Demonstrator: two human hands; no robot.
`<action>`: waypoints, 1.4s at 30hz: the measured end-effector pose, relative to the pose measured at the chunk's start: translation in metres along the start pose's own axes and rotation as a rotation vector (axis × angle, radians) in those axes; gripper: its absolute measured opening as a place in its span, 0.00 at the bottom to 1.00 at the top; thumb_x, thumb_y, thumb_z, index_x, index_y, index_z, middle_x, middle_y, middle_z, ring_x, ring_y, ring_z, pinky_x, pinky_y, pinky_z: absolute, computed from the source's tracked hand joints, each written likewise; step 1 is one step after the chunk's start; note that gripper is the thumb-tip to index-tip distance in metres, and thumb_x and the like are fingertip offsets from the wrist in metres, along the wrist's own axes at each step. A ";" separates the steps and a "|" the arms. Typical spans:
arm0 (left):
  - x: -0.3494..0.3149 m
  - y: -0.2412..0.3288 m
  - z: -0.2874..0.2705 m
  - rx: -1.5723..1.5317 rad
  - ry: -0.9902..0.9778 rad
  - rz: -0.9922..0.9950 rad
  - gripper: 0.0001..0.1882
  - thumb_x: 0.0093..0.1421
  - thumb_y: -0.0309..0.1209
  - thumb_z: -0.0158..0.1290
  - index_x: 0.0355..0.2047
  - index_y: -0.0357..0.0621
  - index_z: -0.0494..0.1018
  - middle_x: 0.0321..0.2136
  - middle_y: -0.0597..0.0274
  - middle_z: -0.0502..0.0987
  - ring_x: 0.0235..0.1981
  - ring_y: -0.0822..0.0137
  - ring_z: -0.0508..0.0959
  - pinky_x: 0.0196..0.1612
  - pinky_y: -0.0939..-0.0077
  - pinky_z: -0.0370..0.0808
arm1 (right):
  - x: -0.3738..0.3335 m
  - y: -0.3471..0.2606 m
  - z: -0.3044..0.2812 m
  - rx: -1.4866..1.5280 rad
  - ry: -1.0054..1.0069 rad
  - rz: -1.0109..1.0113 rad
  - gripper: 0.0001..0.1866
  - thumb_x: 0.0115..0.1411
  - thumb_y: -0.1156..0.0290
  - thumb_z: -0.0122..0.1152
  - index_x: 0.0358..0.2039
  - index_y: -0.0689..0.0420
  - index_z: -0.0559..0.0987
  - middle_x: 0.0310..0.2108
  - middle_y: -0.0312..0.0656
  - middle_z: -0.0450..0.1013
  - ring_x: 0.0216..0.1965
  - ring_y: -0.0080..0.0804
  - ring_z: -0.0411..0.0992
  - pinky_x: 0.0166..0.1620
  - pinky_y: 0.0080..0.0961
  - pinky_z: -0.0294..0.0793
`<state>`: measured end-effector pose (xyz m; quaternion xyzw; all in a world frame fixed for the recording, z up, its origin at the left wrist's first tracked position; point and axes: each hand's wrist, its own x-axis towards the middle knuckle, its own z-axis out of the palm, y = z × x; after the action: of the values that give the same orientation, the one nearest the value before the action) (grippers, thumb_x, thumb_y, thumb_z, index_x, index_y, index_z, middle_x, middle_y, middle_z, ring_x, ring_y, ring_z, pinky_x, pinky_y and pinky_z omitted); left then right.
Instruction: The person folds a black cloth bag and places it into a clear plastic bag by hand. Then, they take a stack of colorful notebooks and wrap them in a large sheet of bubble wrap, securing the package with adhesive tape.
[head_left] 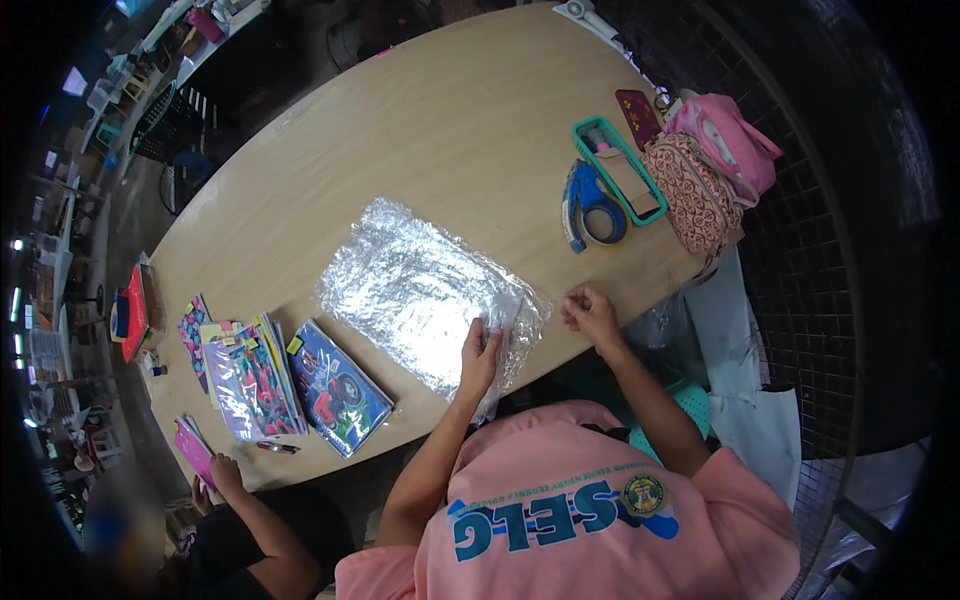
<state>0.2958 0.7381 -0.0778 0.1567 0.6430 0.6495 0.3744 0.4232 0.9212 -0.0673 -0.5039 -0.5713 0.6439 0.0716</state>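
Left hand [481, 352] on crinkled silver foil wrap [425, 290]

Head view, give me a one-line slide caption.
Left hand presses a silver wrapped flat packet on the wooden table; right hand rests beside it.

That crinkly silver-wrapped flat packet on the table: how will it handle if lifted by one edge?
The silver-wrapped packet lies flat and keeps straight sides, so it probably holds something fairly stiff. Its glossy wrap looks slippery, and the loose end under the left hand would likely flop. The right hand rests on the table beside it.
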 end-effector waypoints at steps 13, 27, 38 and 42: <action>-0.003 0.003 0.008 0.642 0.059 0.457 0.14 0.60 0.25 0.45 0.45 0.30 0.62 0.40 0.40 0.66 0.42 0.42 0.68 0.46 0.59 0.66 | 0.007 0.013 0.021 0.034 -0.084 -0.198 0.23 0.48 0.77 0.66 0.43 0.61 0.67 0.26 0.42 0.72 0.27 0.29 0.73 0.29 0.25 0.75; 0.001 0.021 0.041 0.928 0.028 0.478 0.18 0.55 0.35 0.52 0.43 0.40 0.66 0.47 0.47 0.67 0.51 0.48 0.64 0.51 0.53 0.59 | 0.011 0.011 0.011 0.345 0.075 -0.118 0.12 0.57 0.72 0.59 0.40 0.58 0.70 0.26 0.37 0.71 0.23 0.23 0.72 0.26 0.20 0.74; -0.065 0.051 -0.049 1.142 0.337 0.441 0.30 0.53 0.40 0.57 0.54 0.41 0.64 0.58 0.39 0.53 0.58 0.42 0.53 0.58 0.47 0.49 | -0.011 -0.013 0.024 -0.758 0.307 -0.815 0.34 0.48 0.61 0.67 0.53 0.60 0.65 0.46 0.53 0.65 0.49 0.49 0.63 0.49 0.42 0.66; 0.040 0.078 -0.106 1.110 0.626 0.498 0.37 0.53 0.42 0.56 0.59 0.42 0.56 0.59 0.40 0.52 0.60 0.42 0.51 0.58 0.44 0.50 | -0.004 -0.018 0.049 -0.924 0.193 -0.423 0.45 0.41 0.56 0.72 0.55 0.60 0.60 0.47 0.54 0.65 0.50 0.52 0.62 0.51 0.44 0.64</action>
<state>0.1742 0.6975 -0.0276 0.2737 0.9035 0.3050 -0.1254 0.3801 0.8921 -0.0586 -0.4135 -0.8763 0.2463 0.0225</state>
